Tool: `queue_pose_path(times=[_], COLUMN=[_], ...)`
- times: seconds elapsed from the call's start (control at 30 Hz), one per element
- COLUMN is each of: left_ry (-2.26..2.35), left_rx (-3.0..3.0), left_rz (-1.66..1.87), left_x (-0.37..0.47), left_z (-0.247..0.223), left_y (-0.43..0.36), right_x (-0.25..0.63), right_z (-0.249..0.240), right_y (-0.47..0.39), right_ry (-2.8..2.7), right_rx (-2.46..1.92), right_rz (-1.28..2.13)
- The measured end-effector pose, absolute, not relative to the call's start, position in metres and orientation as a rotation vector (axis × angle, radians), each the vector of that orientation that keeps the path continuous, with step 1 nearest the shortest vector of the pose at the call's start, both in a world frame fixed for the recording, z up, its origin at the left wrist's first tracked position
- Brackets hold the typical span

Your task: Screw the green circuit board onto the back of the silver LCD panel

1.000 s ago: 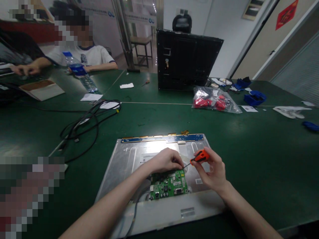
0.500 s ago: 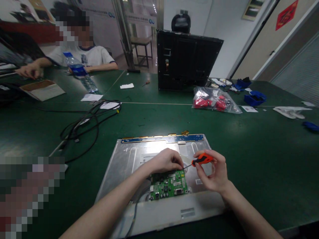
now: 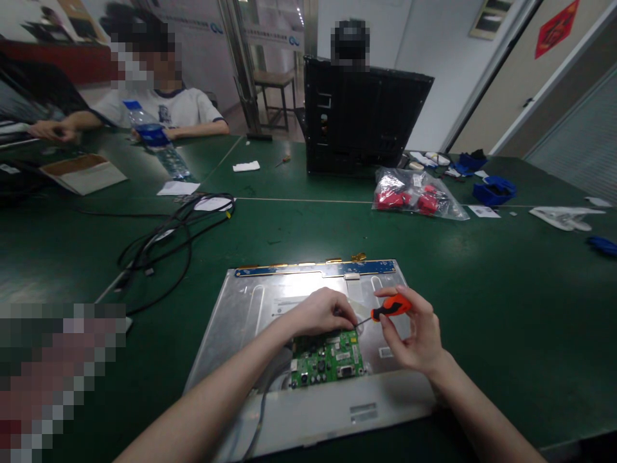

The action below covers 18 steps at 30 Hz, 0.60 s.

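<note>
A green circuit board [image 3: 328,360] lies on a silver metal panel [image 3: 231,315] that has a blue strip board [image 3: 315,269] along its far edge. My right hand [image 3: 414,328] holds an orange and black screwdriver [image 3: 396,305] between thumb and fingers, its shaft pointing left to the board's upper right corner. Beside that tip, my left hand [image 3: 328,312] is closed, fingertips pinched at the same corner; whatever they hold is too small to make out. A grey cable [image 3: 261,411] runs down from the board's left side.
Black cables [image 3: 186,238] lie at the left. Behind stand a black monitor [image 3: 364,119] and, at its right, a plastic bag with red parts [image 3: 417,196]. A person [image 3: 187,112] sits at the far left, near a bottle [image 3: 154,135]. White gloves [image 3: 562,217] lie at right.
Around the screwdriver, the fingers of my right hand have shifted slightly. My left hand stays almost still. Behind the monitor, the dark head has moved a little.
</note>
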<state>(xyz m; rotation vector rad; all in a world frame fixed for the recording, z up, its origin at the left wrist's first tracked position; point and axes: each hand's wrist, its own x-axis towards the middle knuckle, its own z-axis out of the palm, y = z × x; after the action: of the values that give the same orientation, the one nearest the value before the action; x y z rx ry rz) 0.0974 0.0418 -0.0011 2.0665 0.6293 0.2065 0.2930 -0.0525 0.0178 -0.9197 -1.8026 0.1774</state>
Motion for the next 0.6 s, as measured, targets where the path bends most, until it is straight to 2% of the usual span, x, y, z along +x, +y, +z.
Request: queue_pose_path(times=[0.27, 0.6], left_ry=[0.641, 0.657], left_rx=[2.086, 2.107], left_rz=[0.201, 0.2], left_x=[0.099, 0.099], left_z=[0.001, 0.002], left_y=[0.041, 0.041], right_x=[0.295, 0.288], right_z=[0.021, 0.002], right_y=[-0.05, -0.049], right_ry=[-1.822, -1.686], right_rx=[-0.93, -1.002], right_rz=[0.184, 0.112])
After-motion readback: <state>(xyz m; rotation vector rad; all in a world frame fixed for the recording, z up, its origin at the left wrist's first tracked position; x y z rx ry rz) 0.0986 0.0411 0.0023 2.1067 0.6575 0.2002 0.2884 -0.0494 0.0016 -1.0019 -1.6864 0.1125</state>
